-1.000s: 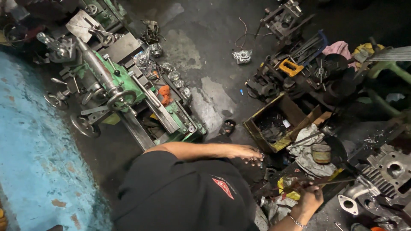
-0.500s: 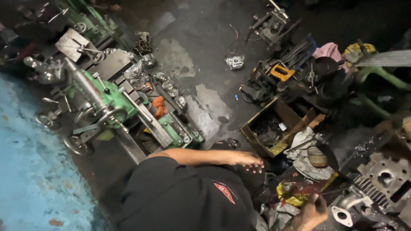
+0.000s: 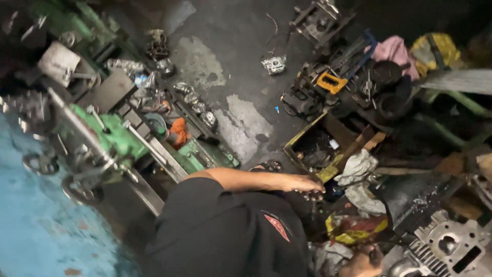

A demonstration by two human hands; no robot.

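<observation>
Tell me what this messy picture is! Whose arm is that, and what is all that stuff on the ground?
The camera sits on a person's head and looks down, so you see their own black shirt and arms. The place looks like a workshop. The left hand reaches to small dark metal bits beside an open wooden box; it is too dark to tell if it holds any. The right hand is half cut off at the bottom edge. On the stained floor are a green machine, a white rag and a grey finned engine part.
</observation>
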